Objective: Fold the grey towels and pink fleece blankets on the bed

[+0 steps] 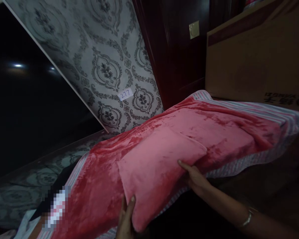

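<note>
A pink plush cushion cover (159, 156), which looks soft and fairly flat, lies tilted over a red plush blanket (97, 186) with a striped border. My left hand (126, 217) grips its near left corner, thumb on top and fingers out of sight beneath. Along the near right edge, my right hand (193, 176) pinches the same piece, its thumb pressed on the upper face. The other fingers of that hand are mostly hidden under the fabric. A bracelet (249, 217) circles my right wrist.
Behind the blanket stands a large cardboard box (254, 63) at right. A dark glossy screen (35, 99) fills the left. Patterned wallpaper (107, 66) carries a paper label (126, 94) reading 277. A dark red wooden panel (174, 49) holds a wall switch (194, 30).
</note>
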Available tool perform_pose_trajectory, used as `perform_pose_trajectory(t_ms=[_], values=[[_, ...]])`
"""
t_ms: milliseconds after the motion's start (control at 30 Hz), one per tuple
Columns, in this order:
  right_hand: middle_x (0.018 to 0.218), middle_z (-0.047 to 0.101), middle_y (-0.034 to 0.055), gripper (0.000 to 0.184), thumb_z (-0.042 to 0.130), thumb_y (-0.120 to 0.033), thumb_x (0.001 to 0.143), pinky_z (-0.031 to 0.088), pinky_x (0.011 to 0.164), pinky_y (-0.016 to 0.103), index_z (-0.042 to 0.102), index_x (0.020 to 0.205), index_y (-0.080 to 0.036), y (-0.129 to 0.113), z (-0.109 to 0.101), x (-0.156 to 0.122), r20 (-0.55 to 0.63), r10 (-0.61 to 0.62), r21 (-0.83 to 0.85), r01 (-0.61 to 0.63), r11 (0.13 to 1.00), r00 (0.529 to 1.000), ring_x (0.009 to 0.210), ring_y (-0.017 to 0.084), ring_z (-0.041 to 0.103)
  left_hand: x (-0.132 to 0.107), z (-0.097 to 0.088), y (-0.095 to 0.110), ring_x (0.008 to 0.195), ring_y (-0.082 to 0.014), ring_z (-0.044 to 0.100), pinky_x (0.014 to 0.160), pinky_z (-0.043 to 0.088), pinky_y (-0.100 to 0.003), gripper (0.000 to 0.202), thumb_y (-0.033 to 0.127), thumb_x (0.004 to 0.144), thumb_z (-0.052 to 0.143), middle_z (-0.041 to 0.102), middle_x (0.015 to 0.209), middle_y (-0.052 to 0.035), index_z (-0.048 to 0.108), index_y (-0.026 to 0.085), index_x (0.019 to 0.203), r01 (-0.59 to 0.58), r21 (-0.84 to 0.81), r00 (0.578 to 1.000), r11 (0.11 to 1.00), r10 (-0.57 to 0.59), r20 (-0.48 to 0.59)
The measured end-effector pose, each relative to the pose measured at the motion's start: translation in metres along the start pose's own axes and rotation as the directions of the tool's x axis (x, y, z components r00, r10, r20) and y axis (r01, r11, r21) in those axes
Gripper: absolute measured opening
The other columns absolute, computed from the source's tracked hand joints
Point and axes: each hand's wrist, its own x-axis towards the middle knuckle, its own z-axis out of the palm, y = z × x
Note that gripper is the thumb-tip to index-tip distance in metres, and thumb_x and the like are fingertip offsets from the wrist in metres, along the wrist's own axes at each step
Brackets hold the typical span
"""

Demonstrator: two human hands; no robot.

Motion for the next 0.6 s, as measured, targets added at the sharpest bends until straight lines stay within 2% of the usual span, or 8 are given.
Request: perform_pose_trajectory(t_ms=[100, 133, 200, 267, 367, 433, 500, 600], values=[[0.1, 0.077, 0.0092, 0.047, 0.087, -0.043, 0.063, 0.06, 0.082, 0.042, 0.07, 0.099, -0.018, 0.0, -0.002, 0.002, 0.003, 0.017, -0.013, -0.017, 1.0, 1.0, 0.093, 0.029, 0.072, 0.023, -0.014, 0.016, 0.122, -0.0301, 0.063, 0.09, 0.059, -0.042, 0.091, 0.063, 0.085, 0.052, 0.052, 0.147, -0.0146, 0.017, 0.028, 0.161, -0.026, -0.038, 0.984, 0.999, 0.019, -0.175], [0.101, 0.077, 0.0092, 0.047, 0.087, -0.044, 0.062, 0.06, 0.083, 0.042, 0.07, 0.098, -0.018, -0.001, -0.003, 0.001, 0.01, 0.019, -0.016, -0.018, 1.0, 1.0, 0.095, 0.03, 0.072, 0.034, -0.019, 0.024, 0.119, -0.0302, 0.063, 0.089, 0.058, -0.042, 0.094, 0.064, 0.082, 0.054, 0.051, 0.147, -0.0156, 0.018, 0.026, 0.16, -0.079, -0.006, 0.97, 0.997, 0.076, -0.23], [0.103, 0.077, 0.0097, 0.049, 0.088, -0.046, 0.061, 0.059, 0.088, 0.042, 0.071, 0.097, -0.017, -0.002, -0.004, -0.001, 0.04, 0.016, -0.03, -0.014, 0.999, 0.999, 0.099, 0.03, 0.072, 0.06, -0.025, 0.043, 0.113, -0.0302, 0.064, 0.089, 0.057, -0.042, 0.092, 0.065, 0.077, 0.059, 0.054, 0.143, -0.0167, 0.034, 0.022, 0.154, -0.195, 0.062, 0.94, 0.979, 0.205, -0.272], [0.105, 0.077, 0.0105, 0.052, 0.088, -0.049, 0.062, 0.058, 0.092, 0.042, 0.072, 0.098, -0.015, -0.003, -0.005, -0.002, 0.064, 0.014, -0.048, -0.011, 0.999, 0.998, 0.102, 0.03, 0.071, 0.093, -0.022, 0.065, 0.114, -0.0314, 0.064, 0.093, 0.056, -0.044, 0.081, 0.063, 0.073, 0.061, 0.058, 0.138, -0.0171, 0.049, 0.02, 0.141, -0.3, 0.113, 0.93, 0.947, 0.316, -0.185], [0.107, 0.076, 0.0113, 0.059, 0.087, -0.052, 0.062, 0.056, 0.096, 0.045, 0.072, 0.106, -0.015, -0.001, -0.007, -0.001, 0.048, -0.001, -0.058, 0.004, 0.998, 0.999, 0.104, 0.031, 0.07, 0.148, 0.002, 0.099, 0.125, -0.036, 0.059, 0.108, 0.046, -0.051, 0.071, 0.06, 0.068, 0.065, 0.062, 0.135, -0.0197, 0.062, 0.016, 0.124, -0.411, 0.196, 0.91, 0.89, 0.414, 0.027], [0.109, 0.076, 0.0114, 0.062, 0.087, -0.051, 0.063, 0.053, 0.1, 0.046, 0.072, 0.111, -0.016, 0.001, -0.008, 0.002, 0.044, -0.034, -0.04, 0.035, 0.999, 0.998, 0.107, 0.032, 0.069, 0.184, 0.027, 0.12, 0.13, -0.0378, 0.056, 0.113, 0.04, -0.053, 0.066, 0.058, 0.065, 0.069, 0.065, 0.133, -0.0209, 0.066, 0.015, 0.115, -0.454, 0.235, 0.89, 0.86, 0.424, 0.166], [0.109, 0.076, 0.011, 0.061, 0.087, -0.049, 0.064, 0.05, 0.105, 0.046, 0.072, 0.114, -0.017, 0.003, -0.009, 0.005, 0.061, -0.064, -0.002, 0.064, 0.998, 0.996, 0.111, 0.031, 0.068, 0.214, 0.053, 0.14, 0.128, -0.038, 0.059, 0.112, 0.042, -0.053, 0.061, 0.058, 0.062, 0.072, 0.069, 0.127, -0.0195, 0.07, 0.017, 0.106, -0.473, 0.235, 0.869, 0.849, 0.405, 0.283], [0.109, 0.076, 0.0103, 0.057, 0.086, -0.047, 0.065, 0.046, 0.11, 0.047, 0.073, 0.112, -0.018, 0.005, -0.008, 0.008, 0.091, -0.095, 0.079, 0.088, 0.993, 0.991, 0.115, 0.031, 0.067, 0.243, 0.086, 0.161, 0.107, -0.0368, 0.07, 0.103, 0.05, -0.054, 0.051, 0.063, 0.061, 0.072, 0.078, 0.103, -0.0148, 0.074, 0.021, 0.088, -0.481, 0.2, 0.81, 0.854, 0.346, 0.474]])
